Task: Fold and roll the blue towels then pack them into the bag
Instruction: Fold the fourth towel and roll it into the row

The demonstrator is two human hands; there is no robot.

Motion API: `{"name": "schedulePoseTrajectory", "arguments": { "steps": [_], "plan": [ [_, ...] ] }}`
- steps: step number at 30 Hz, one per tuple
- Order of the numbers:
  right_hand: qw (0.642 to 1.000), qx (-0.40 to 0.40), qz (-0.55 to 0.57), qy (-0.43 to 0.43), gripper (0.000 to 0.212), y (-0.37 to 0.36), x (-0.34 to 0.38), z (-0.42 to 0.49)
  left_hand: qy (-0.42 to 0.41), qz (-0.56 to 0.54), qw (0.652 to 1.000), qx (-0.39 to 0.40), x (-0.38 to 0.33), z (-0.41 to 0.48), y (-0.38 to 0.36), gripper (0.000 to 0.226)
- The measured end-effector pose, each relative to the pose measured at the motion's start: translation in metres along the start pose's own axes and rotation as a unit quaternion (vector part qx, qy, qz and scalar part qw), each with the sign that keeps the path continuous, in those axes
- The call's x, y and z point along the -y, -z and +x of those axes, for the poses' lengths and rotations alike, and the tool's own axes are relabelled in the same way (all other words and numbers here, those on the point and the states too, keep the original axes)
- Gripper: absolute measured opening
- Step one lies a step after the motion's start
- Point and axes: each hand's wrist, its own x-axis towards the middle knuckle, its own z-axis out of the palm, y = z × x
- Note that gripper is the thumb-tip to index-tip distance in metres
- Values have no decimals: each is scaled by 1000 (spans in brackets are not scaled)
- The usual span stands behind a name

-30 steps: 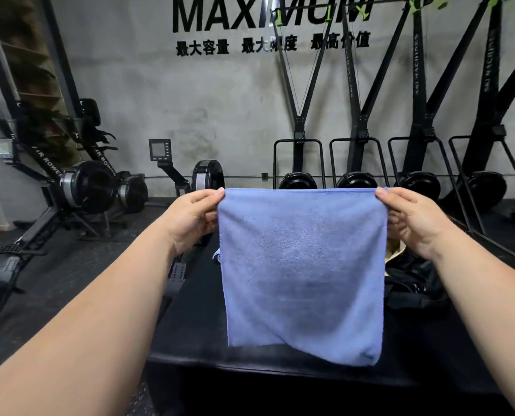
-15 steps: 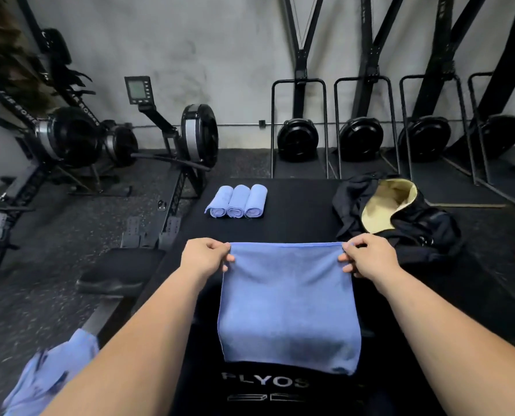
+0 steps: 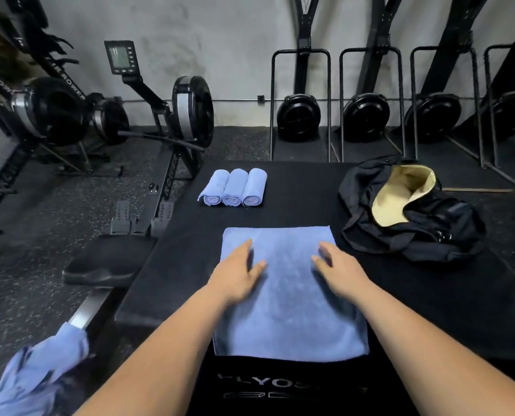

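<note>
One blue towel (image 3: 289, 310), flat under left hand (image 3: 238, 273), right hand (image 3: 338, 273)

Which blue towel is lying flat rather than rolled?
The spread towel nearest the person, under the left hand and right hand. The three rolled towels sit side by side behind it; the towel heap at lower left is crumpled.

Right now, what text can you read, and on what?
"LYOS", ends blurred: front of the black box.
"IR ROWER": arm of the left rowing machine.
Too blurred to read: lettering on the leg of the middle rowing machine; its monitor.
</note>
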Motion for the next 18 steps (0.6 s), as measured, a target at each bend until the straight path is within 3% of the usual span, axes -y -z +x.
{"name": "schedulePoseTrajectory", "arguments": {
  "steps": [2, 4, 10, 18],
  "plan": [
    [994, -4, -92, 52, 58, -18, -12, -9, -37, 148, 988, -7, 10, -11, -25, 77],
    [982, -10, -169, 88, 61, -32, -22, -11, -40, 198, 979, -17, 16, -13, -38, 77],
    [964, -17, -243, 103, 65, -38, -25, 6, -33, 237, 971, 10, 21, 15, -26, 83],
    [967, -51, -231, 97, 63, -40, -23, 35, -48, 230, 972, -20, 24, 49, -22, 83]
  ]
}}
